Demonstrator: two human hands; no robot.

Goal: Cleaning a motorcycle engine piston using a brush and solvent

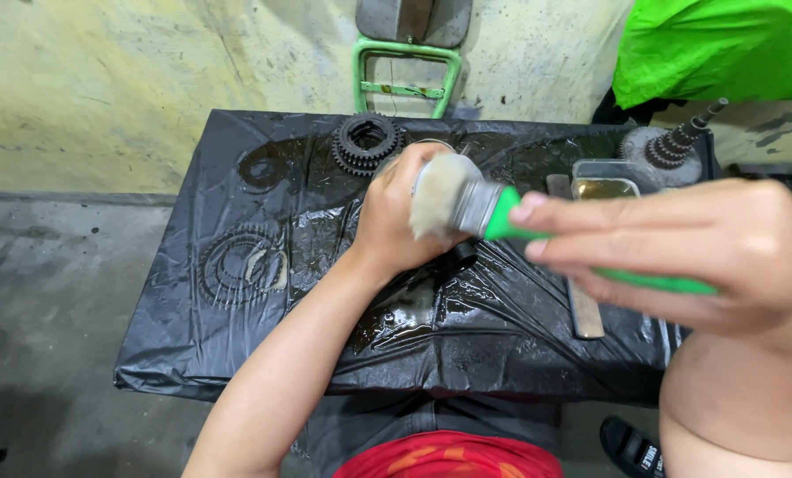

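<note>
My right hand [679,252] grips a green-handled paintbrush [467,204] with pale bristles, held close to the camera and pointing left. My left hand [405,208] is closed over a small round part on the black plastic sheet [237,354], right behind the bristles; the part itself is mostly hidden by my fingers and the brush. A dark oily gear [367,142] lies just beyond my left hand. Oily ring marks show on the sheet to the left.
A toothed gear shaft [670,146] stands at the back right beside a clear container of yellowish liquid [604,181]. A flat wooden-handled tool [582,305] lies under my right hand. A green metal frame [405,75] leans on the wall. A bright green cloth [723,49] hangs top right.
</note>
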